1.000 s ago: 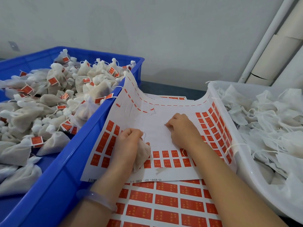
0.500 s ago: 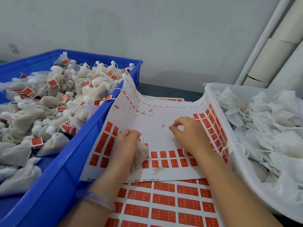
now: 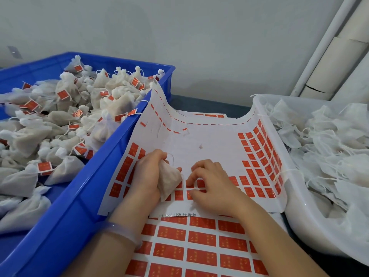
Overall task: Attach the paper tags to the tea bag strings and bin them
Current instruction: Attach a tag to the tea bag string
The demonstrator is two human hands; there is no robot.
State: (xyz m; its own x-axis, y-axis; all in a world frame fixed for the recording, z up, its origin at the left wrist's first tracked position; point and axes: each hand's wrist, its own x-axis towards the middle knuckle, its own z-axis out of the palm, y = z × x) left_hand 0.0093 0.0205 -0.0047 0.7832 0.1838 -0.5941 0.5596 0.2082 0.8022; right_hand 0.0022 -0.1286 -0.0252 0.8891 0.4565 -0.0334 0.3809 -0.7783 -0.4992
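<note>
Nearest, a lower sheet of red labels pokes out from under the near edge of the upper tag sheet, and both forearms cross it. A pale bracelet rings the left wrist.

On the sheet's near left part, the left hand is curled tight round a tea bag, knuckles up. The bag's string loops just beyond it.

Just beside, on the sheet's near row of red tags, the right hand arches palm down with its fingertips bent onto the row. Whether it pinches a tag, I cannot tell.

The sheet's left side curls up against a blue bin heaped with tagged tea bags. Its right side climbs a white tub of untagged bags. Beyond the sheet's far edge, dark desk shows.
</note>
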